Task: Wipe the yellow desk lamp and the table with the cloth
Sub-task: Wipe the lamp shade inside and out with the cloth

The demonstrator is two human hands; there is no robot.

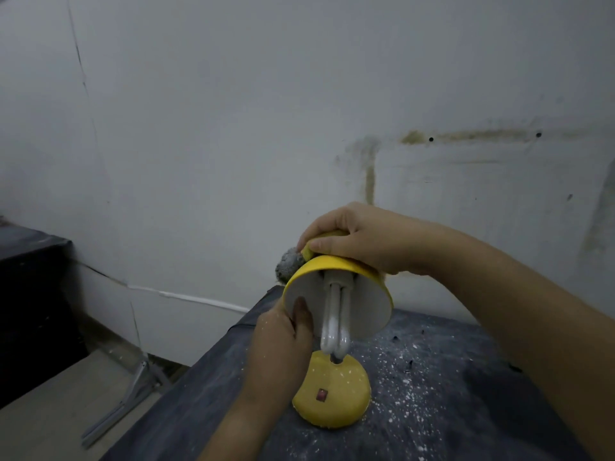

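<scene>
Left hand (283,337) gripping lampshade (336,294) rim, right hand (359,242) perhaps pressing cloth (289,263)

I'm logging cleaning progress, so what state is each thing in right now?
Lamp shade: tilted toward the camera, gripped by both hands.
Bulb: unlit.
Lamp base: standing on the table, dusted with white specks.
Table: speckled with white powder, not yet clean.
Cloth: bunched, pressed to the shade.
Right hand: shut on the cloth.
Left hand: steadying the shade rim.

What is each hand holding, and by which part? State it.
Left hand grips the lamp shade by its rim. Right hand presses the grey cloth against the shade's top.
</scene>
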